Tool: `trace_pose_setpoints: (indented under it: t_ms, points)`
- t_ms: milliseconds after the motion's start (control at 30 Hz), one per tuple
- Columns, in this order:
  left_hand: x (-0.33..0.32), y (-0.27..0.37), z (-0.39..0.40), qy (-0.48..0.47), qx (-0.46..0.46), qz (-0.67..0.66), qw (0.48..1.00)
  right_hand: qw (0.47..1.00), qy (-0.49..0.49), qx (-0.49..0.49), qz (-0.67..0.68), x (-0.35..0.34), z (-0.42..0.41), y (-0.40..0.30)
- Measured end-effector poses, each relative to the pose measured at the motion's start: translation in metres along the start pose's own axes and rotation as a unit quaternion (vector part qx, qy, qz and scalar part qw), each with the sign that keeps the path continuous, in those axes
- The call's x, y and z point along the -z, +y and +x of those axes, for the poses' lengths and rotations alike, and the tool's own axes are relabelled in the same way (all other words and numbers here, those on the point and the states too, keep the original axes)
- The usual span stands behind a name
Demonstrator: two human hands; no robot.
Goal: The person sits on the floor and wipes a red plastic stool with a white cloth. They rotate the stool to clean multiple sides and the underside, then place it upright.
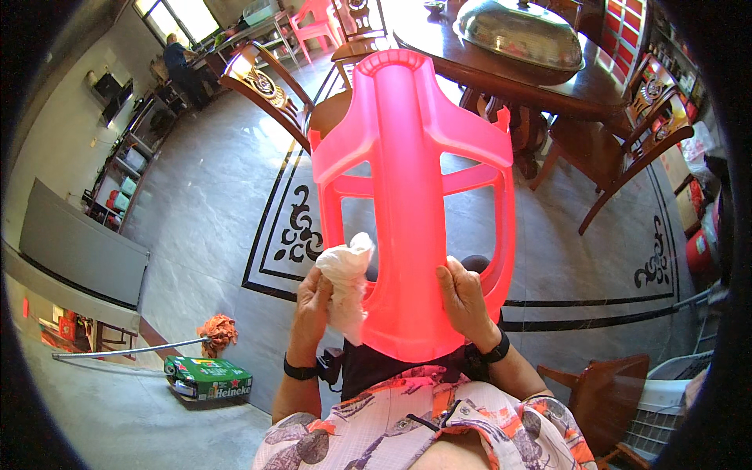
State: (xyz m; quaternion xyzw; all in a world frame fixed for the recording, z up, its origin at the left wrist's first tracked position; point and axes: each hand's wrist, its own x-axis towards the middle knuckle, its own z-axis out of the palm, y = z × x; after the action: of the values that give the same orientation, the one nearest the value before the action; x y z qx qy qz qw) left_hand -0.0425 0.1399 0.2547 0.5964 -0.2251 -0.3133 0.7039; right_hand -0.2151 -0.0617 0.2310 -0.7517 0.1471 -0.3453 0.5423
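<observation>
A pink plastic piece of furniture point(408, 194), with a broad central panel and side openings, stands or lies against the lap; its exact kind is unclear. My left hand point(314, 299) is closed on a crumpled white cloth or tissue point(346, 276), beside the lower left edge of the pink plastic. My right hand point(466, 294) grips the pink plastic near its lower right opening, thumb on the central panel. The fingers behind the plastic are hidden. Both wrists wear black bands.
A wooden table point(499, 76) bears a large domed cover point(520, 35). Carved wooden chairs point(623, 141) stand around it. A mop point(217, 335) and a green Heineken carton point(208, 378) lie at lower left. Another person point(179, 64) stands by the far counter. A white basket point(658, 411) is at lower right.
</observation>
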Motion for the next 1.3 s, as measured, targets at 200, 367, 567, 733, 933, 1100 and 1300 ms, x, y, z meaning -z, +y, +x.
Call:
trace_pose_setpoints:
  t_ms: [200,367,567,733,933,1100,1300]
  points:
    - [-0.056,-0.009,-0.013,-0.006,-0.015,0.013,1.0,1.0,-0.005,-0.01,0.007,0.002,-0.008,0.003]
    - [-0.059,-0.029,-0.011,0.087,-0.176,0.083,0.977,0.982,0.03,0.162,-0.093,0.019,-0.002,-0.005]
    - [-0.009,-0.074,0.005,0.183,-0.27,0.165,0.931,0.91,0.245,0.133,-0.307,0.08,0.014,-0.006]
    - [0.025,-0.081,0.009,0.184,-0.305,0.237,0.904,0.953,0.251,0.056,-0.161,0.086,0.025,0.014]
    - [0.031,-0.069,0.02,0.199,-0.423,0.373,0.801,0.975,0.193,-0.099,0.046,0.113,0.06,-0.002]
    - [0.072,-0.099,0.029,0.202,-0.471,0.479,0.712,0.961,0.207,-0.042,0.179,0.102,0.054,-0.006]
    - [0.106,-0.131,0.003,0.189,-0.249,0.26,0.914,0.959,0.195,0.005,0.204,0.086,0.041,0.005]
